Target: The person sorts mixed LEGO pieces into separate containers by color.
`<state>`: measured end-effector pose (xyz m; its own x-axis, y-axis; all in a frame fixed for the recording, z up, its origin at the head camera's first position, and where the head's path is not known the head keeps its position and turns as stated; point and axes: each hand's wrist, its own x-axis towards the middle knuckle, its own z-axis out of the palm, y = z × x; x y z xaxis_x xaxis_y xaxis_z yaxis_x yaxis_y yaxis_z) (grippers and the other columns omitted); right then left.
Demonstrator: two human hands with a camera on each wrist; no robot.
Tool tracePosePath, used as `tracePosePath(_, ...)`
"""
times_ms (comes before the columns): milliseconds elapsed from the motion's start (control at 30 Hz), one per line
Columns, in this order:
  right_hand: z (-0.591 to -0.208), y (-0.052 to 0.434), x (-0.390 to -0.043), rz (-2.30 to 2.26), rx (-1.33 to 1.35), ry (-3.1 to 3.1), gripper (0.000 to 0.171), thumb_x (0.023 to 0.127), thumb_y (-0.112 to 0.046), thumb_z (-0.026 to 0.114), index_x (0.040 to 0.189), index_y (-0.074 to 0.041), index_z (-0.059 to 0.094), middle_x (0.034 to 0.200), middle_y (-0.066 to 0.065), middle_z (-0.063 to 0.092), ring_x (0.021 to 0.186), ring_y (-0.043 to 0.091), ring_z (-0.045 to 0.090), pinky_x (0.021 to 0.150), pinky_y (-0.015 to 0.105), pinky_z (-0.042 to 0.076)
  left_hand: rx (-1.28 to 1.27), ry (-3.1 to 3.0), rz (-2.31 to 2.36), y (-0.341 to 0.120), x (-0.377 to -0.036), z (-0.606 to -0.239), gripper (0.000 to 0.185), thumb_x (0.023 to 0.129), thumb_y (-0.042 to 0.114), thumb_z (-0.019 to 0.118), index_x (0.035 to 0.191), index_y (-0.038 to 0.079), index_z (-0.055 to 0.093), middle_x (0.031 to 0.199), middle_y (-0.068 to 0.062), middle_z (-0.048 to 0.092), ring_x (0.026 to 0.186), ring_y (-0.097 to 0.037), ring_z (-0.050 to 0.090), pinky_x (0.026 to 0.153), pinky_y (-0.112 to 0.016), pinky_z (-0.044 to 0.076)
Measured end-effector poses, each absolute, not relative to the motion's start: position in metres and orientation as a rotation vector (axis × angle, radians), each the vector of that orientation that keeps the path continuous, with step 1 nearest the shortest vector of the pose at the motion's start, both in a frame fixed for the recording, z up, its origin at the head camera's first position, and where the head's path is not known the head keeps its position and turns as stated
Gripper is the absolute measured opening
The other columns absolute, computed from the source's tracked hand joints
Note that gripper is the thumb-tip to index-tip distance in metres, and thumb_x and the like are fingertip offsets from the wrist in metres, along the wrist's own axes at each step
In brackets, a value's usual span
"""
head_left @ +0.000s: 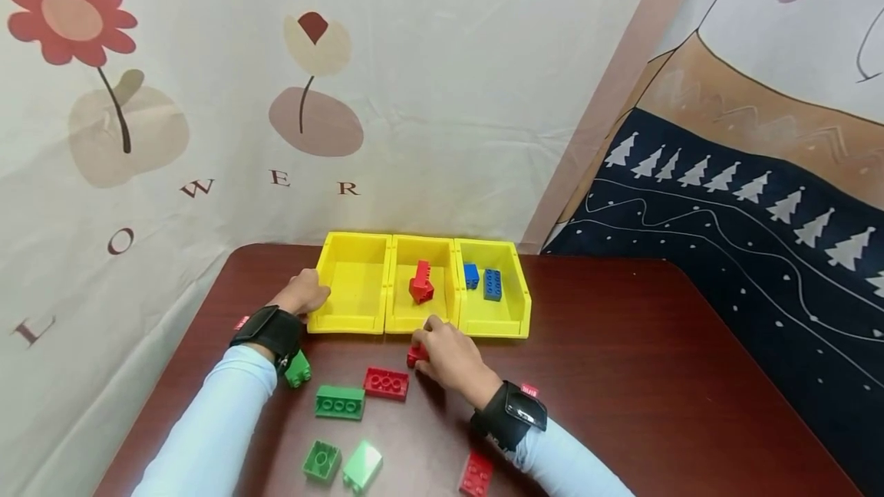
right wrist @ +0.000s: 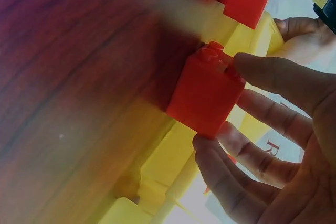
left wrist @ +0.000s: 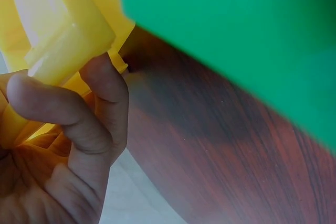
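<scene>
The right hand (head_left: 449, 359) pinches a small red brick (right wrist: 207, 95) near the yellow bins (head_left: 421, 324); the left hand (head_left: 304, 294) grips the left bin's corner on the bench (head_left: 656, 374).

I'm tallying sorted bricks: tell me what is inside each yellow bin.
The left bin shows only bare floor. The middle bin holds red bricks, stacked so the count is unclear. The right bin holds two blue bricks. The front walls hide some floor.
</scene>
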<state>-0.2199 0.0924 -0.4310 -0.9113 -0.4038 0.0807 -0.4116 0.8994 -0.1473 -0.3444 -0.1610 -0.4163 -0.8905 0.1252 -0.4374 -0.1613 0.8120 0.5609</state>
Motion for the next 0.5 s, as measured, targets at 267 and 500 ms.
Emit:
tracePosePath(267,-0.428,0.092,-0.222,0.317,0.643,-3.033,0.045,0.077,-0.024,0.084,0.115,-0.010,0.066,0.096,0.007,0.059,0.073,0.015,0.054,0.063,0.023,0.049,-0.018,2.542,0.827,-0.163,-0.346,-0.417,0.043,0.101,0.011,0.041,0.132,-0.017,0.032,0.090,-0.019,0.044,0.065,-0.024,0.051,0.049,-0.023,0.048)
tracePosePath(500,-0.402,0.097,-0.227,0.537,0.620,-3.052,0.046,0.075,-0.022,0.084,0.115,-0.004,0.068,0.097,0.010,0.061,0.074,0.015,0.054,0.061,0.019,0.048,-0.011,2.542,0.820,-0.163,-0.345,-0.418,0.041,0.101,0.012,0.041,0.131,-0.016,0.032,0.095,-0.022,0.047,0.057,-0.022,0.049,0.048,-0.023,0.047)
